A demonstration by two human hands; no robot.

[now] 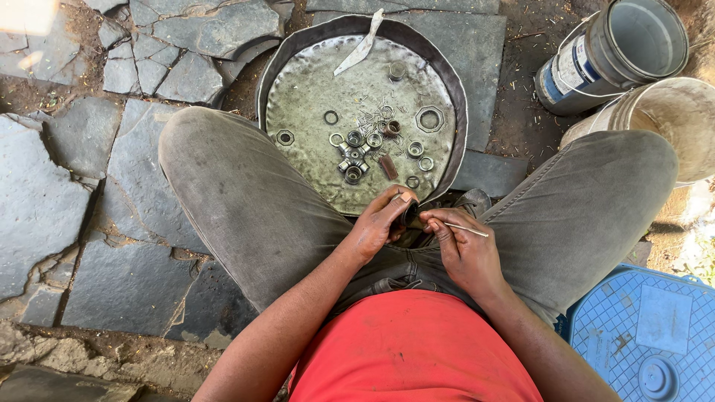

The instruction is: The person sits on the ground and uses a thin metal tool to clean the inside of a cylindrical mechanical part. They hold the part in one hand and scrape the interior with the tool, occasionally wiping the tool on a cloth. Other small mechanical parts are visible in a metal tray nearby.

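I sit with knees apart over a round metal pan. My left hand grips a small dark bearing cup between thumb and fingers, just below the pan's near rim. My right hand pinches a thin metal pin whose tip points at the cup's opening. In the pan lie a cross-shaped joint piece, several small rings and cups, a large hex nut and a heap of thin needle rollers.
A pale flat blade leans on the pan's far rim. A tipped paint can and a white bucket stand at the upper right. A blue plastic crate sits at the lower right. Cracked stone slabs cover the ground.
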